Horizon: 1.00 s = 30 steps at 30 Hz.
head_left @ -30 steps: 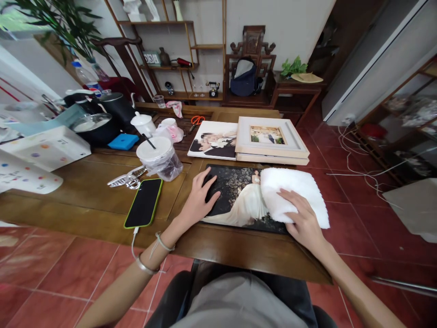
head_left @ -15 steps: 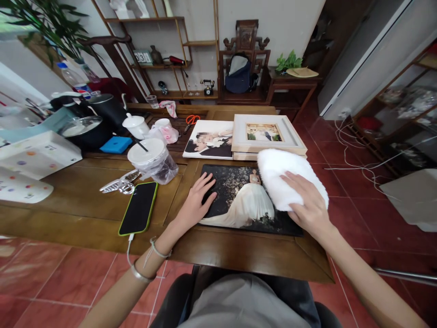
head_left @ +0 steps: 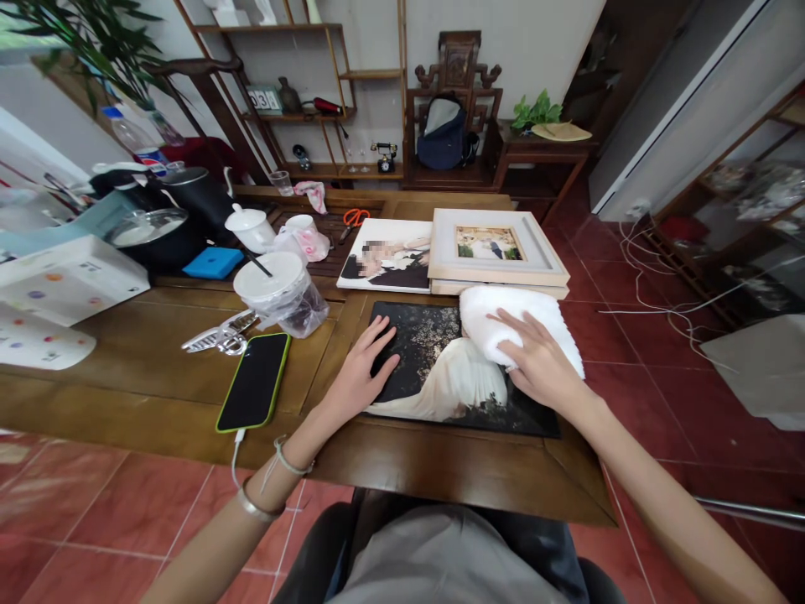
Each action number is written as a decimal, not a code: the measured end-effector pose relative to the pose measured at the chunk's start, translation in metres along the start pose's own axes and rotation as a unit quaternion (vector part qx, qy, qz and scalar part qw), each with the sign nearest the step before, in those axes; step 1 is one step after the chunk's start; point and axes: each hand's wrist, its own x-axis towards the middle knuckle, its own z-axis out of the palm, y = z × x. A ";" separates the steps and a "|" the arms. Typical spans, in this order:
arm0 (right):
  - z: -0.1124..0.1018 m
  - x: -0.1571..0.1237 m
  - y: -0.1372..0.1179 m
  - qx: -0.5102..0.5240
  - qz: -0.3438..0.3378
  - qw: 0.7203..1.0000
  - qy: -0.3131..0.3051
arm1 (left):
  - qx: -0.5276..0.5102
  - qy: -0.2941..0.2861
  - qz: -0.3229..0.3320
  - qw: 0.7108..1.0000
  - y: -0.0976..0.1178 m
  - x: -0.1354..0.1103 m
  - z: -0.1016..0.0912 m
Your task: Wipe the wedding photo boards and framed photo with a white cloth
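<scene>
A dark photo print (head_left: 433,356) showing a figure in a white gown lies flat at the wooden table's near edge. My left hand (head_left: 361,373) rests flat on the print's left edge with fingers spread. My right hand (head_left: 534,361) presses a folded white cloth (head_left: 509,323) onto the print's upper right part, fingers stretched over the cloth.
Behind the print lie a second photo (head_left: 386,256) and a stack of white frames (head_left: 496,252). To the left are a black phone in a green case (head_left: 255,393), a lidded plastic cup (head_left: 283,289), a metal clip (head_left: 217,335), teaware and pots. The table edge (head_left: 440,470) is close to my lap.
My right hand has slid the white cloth from the print's right side up and leftwards over it. My left hand has stayed on the print's left edge.
</scene>
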 end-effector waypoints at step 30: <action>-0.010 -0.017 -0.022 0.075 -0.001 0.997 -0.014 | 0.018 -0.011 0.011 1.000 -0.002 0.000 -0.001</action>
